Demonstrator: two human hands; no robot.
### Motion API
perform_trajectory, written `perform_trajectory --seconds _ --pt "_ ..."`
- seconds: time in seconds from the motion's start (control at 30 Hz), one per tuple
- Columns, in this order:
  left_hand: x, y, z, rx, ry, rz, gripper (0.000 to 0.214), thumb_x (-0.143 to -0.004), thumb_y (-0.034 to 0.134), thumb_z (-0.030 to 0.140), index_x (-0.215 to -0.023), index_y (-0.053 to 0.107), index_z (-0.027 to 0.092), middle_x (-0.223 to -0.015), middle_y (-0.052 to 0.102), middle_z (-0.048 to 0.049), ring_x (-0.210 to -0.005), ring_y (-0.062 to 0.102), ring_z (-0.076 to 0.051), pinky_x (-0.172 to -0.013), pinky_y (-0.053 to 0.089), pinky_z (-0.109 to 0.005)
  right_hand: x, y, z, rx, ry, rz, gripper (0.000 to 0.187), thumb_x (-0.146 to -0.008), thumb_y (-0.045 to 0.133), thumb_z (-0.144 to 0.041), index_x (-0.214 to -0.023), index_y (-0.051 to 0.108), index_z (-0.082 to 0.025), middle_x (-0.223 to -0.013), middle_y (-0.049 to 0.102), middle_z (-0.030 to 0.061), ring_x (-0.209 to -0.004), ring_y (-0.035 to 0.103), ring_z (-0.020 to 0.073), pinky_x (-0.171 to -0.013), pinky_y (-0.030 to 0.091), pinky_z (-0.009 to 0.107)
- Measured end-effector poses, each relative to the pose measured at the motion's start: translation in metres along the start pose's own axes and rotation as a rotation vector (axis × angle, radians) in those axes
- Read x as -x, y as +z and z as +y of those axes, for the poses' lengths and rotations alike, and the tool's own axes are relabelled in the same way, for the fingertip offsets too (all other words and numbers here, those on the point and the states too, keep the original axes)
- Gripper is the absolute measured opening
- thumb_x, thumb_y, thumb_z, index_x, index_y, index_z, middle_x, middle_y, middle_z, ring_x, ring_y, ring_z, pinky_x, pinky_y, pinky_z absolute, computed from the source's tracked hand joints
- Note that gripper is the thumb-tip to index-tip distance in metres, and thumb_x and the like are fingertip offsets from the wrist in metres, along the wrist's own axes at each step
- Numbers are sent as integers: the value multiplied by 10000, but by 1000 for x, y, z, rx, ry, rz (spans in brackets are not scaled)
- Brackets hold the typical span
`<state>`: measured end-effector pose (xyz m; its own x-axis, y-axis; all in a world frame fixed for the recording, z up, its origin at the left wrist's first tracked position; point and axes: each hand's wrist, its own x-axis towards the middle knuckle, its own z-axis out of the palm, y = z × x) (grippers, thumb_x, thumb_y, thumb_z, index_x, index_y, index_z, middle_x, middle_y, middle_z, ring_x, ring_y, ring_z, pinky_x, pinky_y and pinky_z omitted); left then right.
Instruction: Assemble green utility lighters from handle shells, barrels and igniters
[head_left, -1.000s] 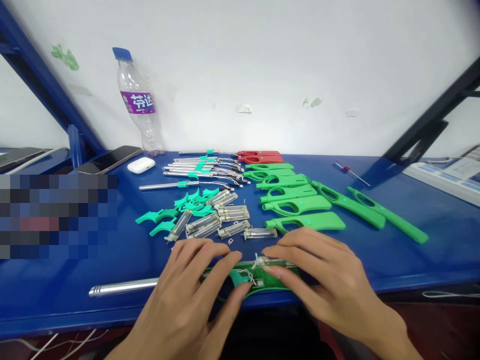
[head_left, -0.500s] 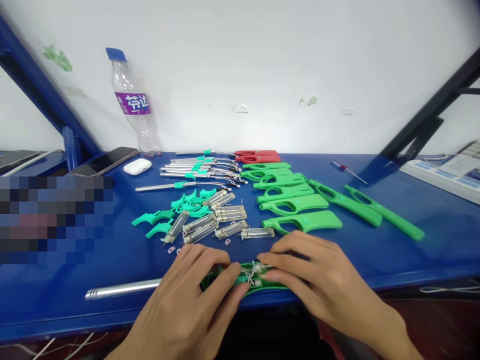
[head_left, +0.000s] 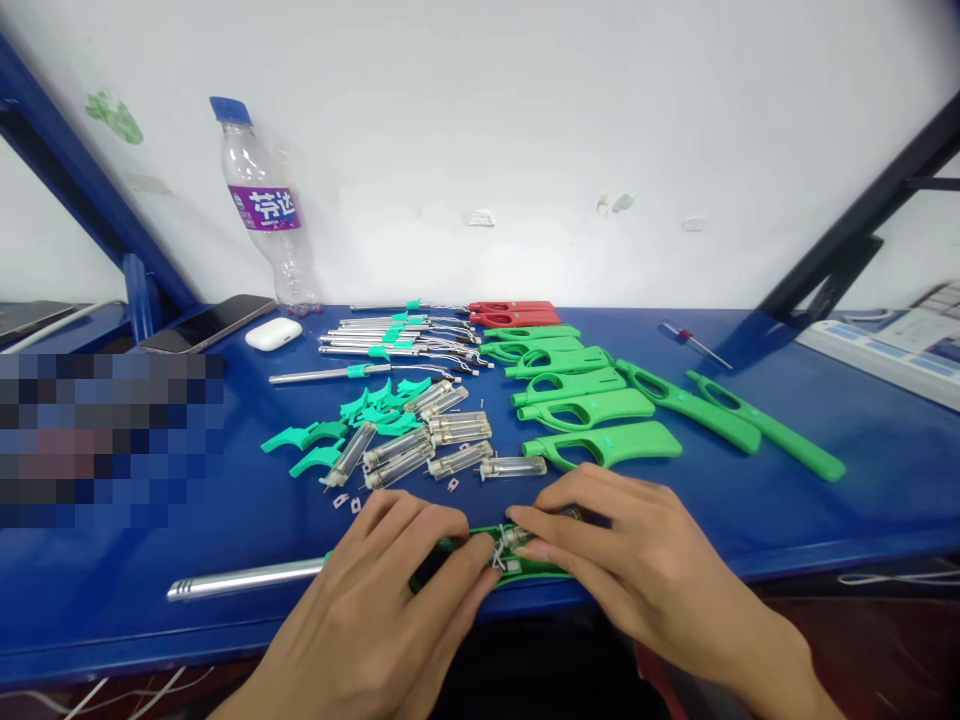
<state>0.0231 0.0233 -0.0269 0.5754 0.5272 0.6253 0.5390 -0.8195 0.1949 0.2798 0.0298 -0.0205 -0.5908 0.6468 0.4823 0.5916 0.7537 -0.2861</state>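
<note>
An open green lighter casing half [head_left: 551, 574] lies at the table's front edge, with a long silver metal tube [head_left: 247, 578] reaching left from it. My left hand [head_left: 382, 590] covers the casing's left part. Its thumb and forefinger are pinched at a crossed white wire [head_left: 498, 552] inside the casing. From the right, my right hand [head_left: 637, 555] holds a clear lighter fuel tank [head_left: 514, 537] between thumb and fingers, at the casing. Most of the tank is hidden under the hand. A small pale block [head_left: 511, 567] sits by the wire.
Beyond my hands lie several clear fuel tanks [head_left: 514, 467], teal triggers [head_left: 315, 458], metal tubes with wires [head_left: 330, 374] and green casings [head_left: 615, 442]. Red casings [head_left: 514, 314] lie farther back. A screwdriver [head_left: 696, 343], earbud case [head_left: 274, 334], phone [head_left: 210, 322] and bottle [head_left: 266, 210] stand around.
My left thumb and forefinger have come closer together and moved slightly over the wire. The right hand has shifted a little left with the fuel tank.
</note>
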Motion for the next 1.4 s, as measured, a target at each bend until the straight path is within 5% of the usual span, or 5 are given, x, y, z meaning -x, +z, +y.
perform_trajectory --seconds 0.97,1.1,1.2,1.27,1.4 --pt "-1 1 -7 37 56 -77 180 -1138 537 177 -1085 709 171 -1030 680 -55 -893 562 -201 -811 418 -368 0 0 -1 -29 29 -37 224 -1124 610 -281 -1246 782 -203 -1059 760 56 -882 686 203 -761 525 348" --pt "-2 0 -7 22 53 -60 208 -1144 527 189 -1074 722 177 -1023 678 -55 -892 554 -199 -813 424 -355 0 -4 -3 9 -16 76 183 -1102 650 -268 -1177 804 -206 -992 793 44 -830 719 200 -729 536 348" --pt "-2 1 -7 -20 77 -51 267 -1162 482 193 -1110 745 189 -1035 692 -54 -912 555 -206 -848 419 -357 8 -24 17 135 33 373 167 -1061 683 -238 -961 816 -244 -835 797 1 -749 742 184 -736 566 333" --pt "-2 3 -7 -65 110 -55 301 -1171 456 190 -1149 756 200 -1056 712 -56 -955 574 -218 -898 412 -377 21 -43 43 342 244 569 215 -1050 691 -282 -873 810 -263 -806 796 3 -730 747 189 -735 565 330" --pt "0 6 -7 -120 135 -25 352 -1188 418 209 -1156 768 214 -1060 729 -51 -1012 599 -224 -954 390 -399 57 -74 103 530 461 514 304 -1053 642 -446 -1018 837 -216 -981 842 116 -918 789 326 -855 580 459"
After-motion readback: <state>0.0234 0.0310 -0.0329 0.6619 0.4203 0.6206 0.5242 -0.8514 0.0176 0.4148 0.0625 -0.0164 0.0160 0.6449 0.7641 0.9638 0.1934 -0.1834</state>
